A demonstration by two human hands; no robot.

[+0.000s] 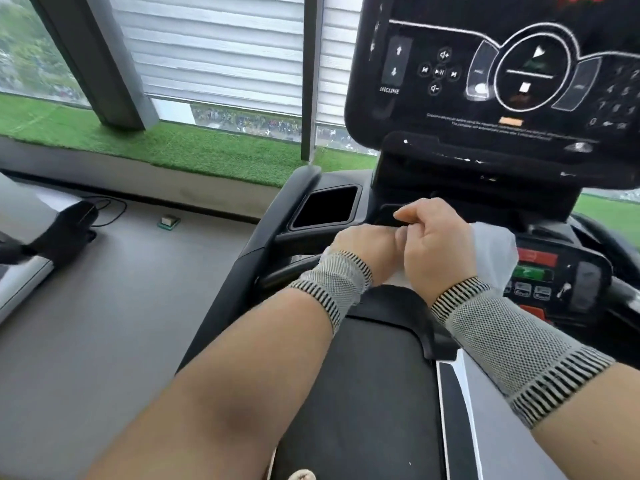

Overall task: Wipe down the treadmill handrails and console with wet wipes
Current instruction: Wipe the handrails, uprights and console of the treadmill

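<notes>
Wet wipe (493,254) was held bunched between my two hands, in front of the treadmill's lower control panel (540,271) and below the console (485,74). Going left to right: my left hand (363,247) had its fingers curled in toward the right hand, touching it; whether they pinched the wipe I could not tell, since the contact was hidden behind the knuckles. My right hand (436,244) was curled, thumb and forefinger pinched together at the top, with the white sheet spilling out past its right edge and a bit showing below the palm.

Judgement on handling: the wipe looked thin, limp and light, with no stiffness of its own. It would likely drape and fold wherever unsupported, and being damp it may cling to itself. Best hold, I judged, was a flat pad under the fingers rather than a corner pinch, so that pressure spreads over the left handrail (298,195) and the glossy console face. Tearing seemed possible if pulled hard between both hands.
</notes>
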